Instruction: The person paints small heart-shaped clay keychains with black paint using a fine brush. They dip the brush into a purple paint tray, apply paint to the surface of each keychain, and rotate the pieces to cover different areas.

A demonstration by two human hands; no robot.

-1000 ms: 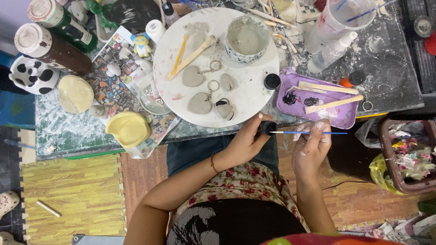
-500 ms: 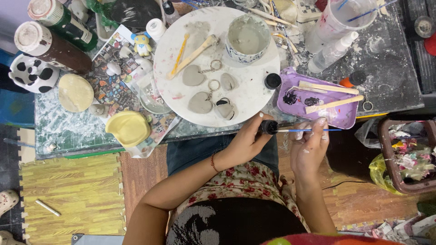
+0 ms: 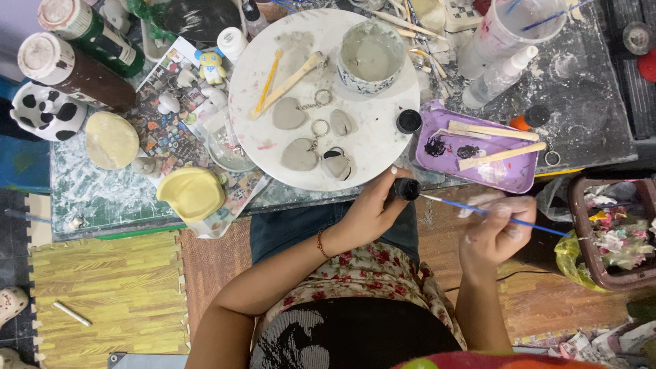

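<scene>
The left hand [image 3: 369, 208] has its fingers clamped on a small round black pot [image 3: 406, 188], while the right hand [image 3: 493, 229] fingers pinch a thin blue paintbrush [image 3: 506, 219] whose tip meets it.

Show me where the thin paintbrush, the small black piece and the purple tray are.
paintbrush [image 3: 529, 224], head view, on the blue handle.
small black piece [image 3: 408, 188], head view, on its dark top, in the left hand.
purple tray [image 3: 514, 179], head view, on the near rim.
</scene>
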